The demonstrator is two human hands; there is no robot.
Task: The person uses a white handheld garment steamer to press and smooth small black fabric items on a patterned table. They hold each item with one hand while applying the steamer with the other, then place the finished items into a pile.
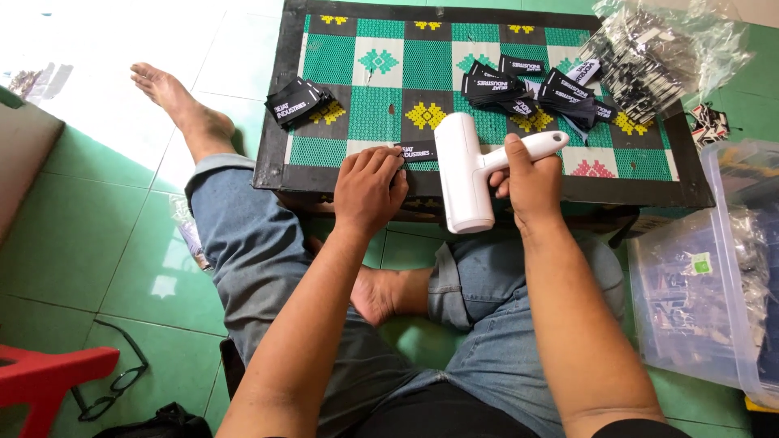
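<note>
I sit on the floor at a low table (324,174) covered with a green, black and white patterned mat. My left hand (369,186) presses down on one end of a small black fabric label (418,151) lying near the table's front edge. My right hand (531,178) grips the handle of a white lint roller (464,170), whose drum rests beside the label. A stack of black labels (296,101) lies at the table's left. A larger heap of black labels (527,89) lies at the middle right.
A crumpled clear plastic bag of labels (661,57) sits at the table's far right corner. A clear plastic tub (714,268) stands on the green tiled floor at my right. A red stool (40,381), eyeglasses (109,393) and a black bag lie at lower left.
</note>
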